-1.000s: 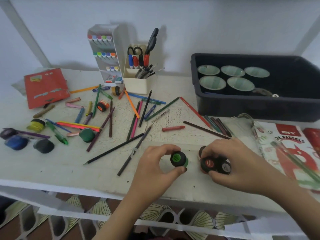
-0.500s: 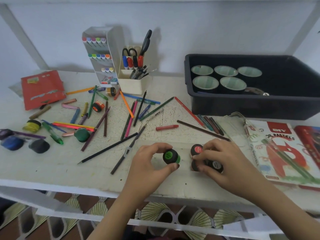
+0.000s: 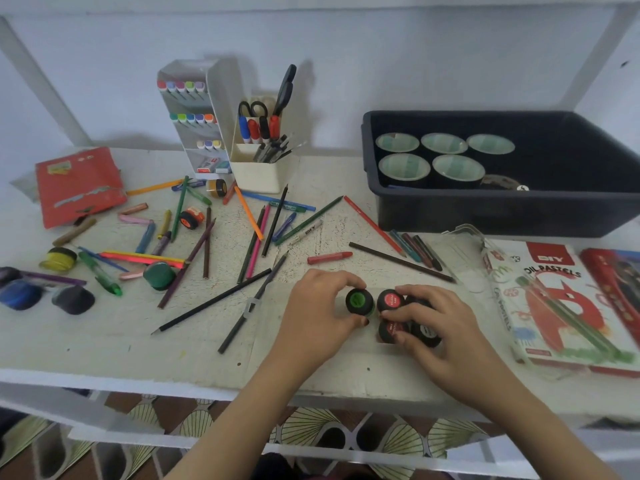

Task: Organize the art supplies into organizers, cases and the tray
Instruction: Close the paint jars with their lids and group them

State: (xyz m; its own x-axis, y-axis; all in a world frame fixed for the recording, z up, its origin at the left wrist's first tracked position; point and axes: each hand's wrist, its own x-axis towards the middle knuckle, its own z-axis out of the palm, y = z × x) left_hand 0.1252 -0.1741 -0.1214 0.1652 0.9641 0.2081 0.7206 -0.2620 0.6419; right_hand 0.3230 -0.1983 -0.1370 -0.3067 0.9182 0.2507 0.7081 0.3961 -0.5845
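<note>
Your left hand has moved the green-lidded pot rightward. A second ago it stood apart from the others; now it sits just beside the rear red-lidded pot. That hand's fingers and thumb are curled round the pot, grasping it.

Your right hand has its fingers curled over the paint-pot cluster, holding it together on the worktop near the front edge.

Judgement: the pots are being gathered into one block and are not yet stowed. The black tray stands well apart at the back right.

Condition of the pots: small, round and dark-bodied, with lids on and colour discs facing up. They are squat and unlikely to tip.
</note>
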